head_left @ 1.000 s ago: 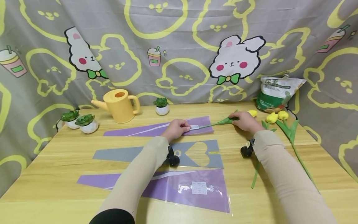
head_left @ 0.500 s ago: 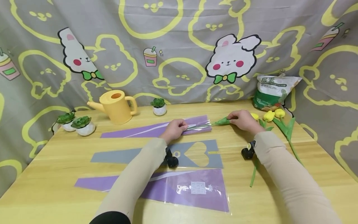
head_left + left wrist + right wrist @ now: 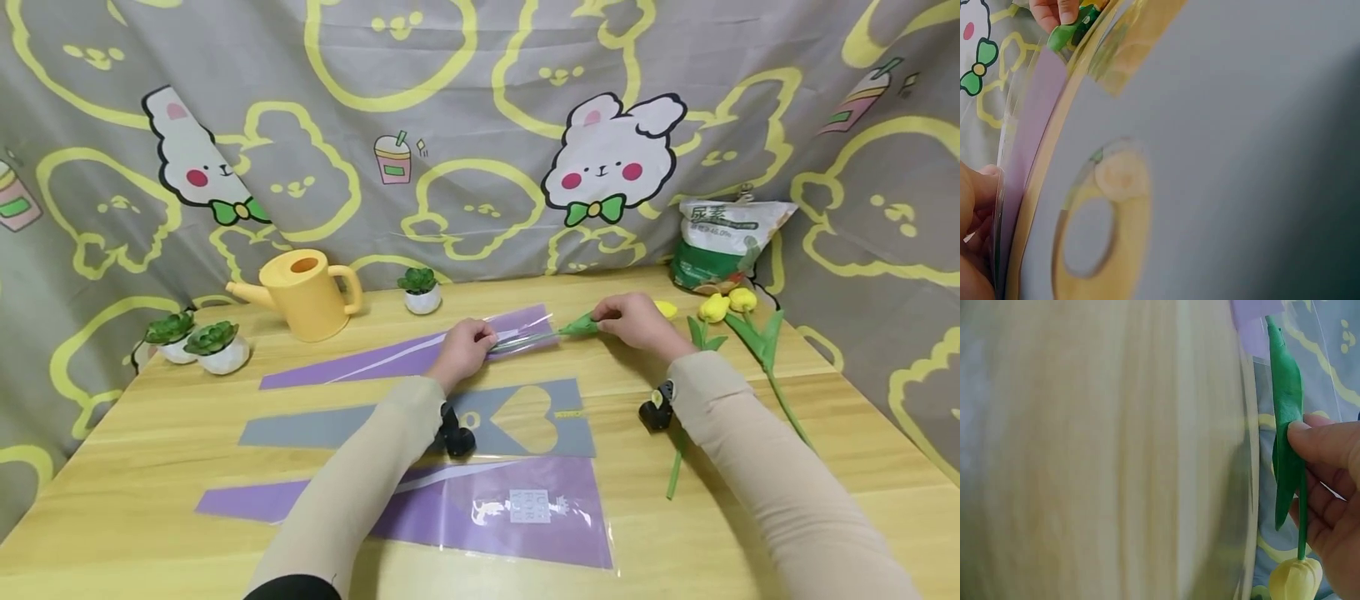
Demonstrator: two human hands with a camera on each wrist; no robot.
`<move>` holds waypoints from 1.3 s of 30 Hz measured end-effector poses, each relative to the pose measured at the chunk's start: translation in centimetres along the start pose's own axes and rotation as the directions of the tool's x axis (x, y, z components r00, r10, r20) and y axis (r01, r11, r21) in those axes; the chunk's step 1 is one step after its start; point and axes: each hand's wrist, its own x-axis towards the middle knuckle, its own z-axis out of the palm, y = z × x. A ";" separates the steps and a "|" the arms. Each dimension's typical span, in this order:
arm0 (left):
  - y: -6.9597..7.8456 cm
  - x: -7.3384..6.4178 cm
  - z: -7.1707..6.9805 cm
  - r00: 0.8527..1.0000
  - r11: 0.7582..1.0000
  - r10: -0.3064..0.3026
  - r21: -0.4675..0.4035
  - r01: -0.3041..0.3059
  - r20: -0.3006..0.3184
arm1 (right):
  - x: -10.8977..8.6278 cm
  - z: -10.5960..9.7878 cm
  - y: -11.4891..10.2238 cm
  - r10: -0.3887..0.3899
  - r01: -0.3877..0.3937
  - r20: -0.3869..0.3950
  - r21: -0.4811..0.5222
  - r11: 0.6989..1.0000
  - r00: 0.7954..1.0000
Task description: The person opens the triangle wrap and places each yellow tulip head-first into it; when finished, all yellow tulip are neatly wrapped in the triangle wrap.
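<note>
My left hand [image 3: 463,350] pinches the clear film of the rearmost purple flower sleeve [image 3: 397,363] near its wide end. The film glints and stands raised beside the fingers. My right hand [image 3: 637,322] holds a yellow artificial tulip between thumb and fingers at its leaf [image 3: 1286,381]. Its bloom [image 3: 1295,579] hangs below the hand in the right wrist view. From the leaf, the thin stem runs left into the sleeve's wide end, overlapping the film in the head view. In the left wrist view, a grey sleeve [image 3: 1210,112] fills most of the picture.
Nearer me lie the grey sleeve with a heart window and another purple sleeve [image 3: 555,533]. Two loose yellow tulips [image 3: 712,308] lie right. Behind stand a yellow watering can [image 3: 307,300], several potted succulents [image 3: 422,300], and a green-white bag [image 3: 723,250] before a curtain.
The right hand has moved slightly left with the tulip. The film by the left hand has lifted, and its white label no longer shows clearly. The head view has shifted a little.
</note>
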 end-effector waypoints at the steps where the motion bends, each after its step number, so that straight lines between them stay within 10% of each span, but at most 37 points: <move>1: -0.1 -0.1 0.0 1.000 1.000 0.007 -0.001 -0.007 0.002 | 0.0 0.0 0.0 0.007 -0.007 0.002 0.001 1.000 1.000; 24: 0.3 -0.8 0.2 0.997 0.996 -0.049 -0.082 0.044 -0.060 | 0.9 2.3 -3.0 0.060 -0.062 0.040 0.050 0.997 0.997; 39: 0.0 -0.9 0.4 0.995 0.989 -0.093 -0.117 0.088 -0.039 | 0.2 0.5 -0.9 0.115 -0.110 -0.015 0.187 0.976 0.993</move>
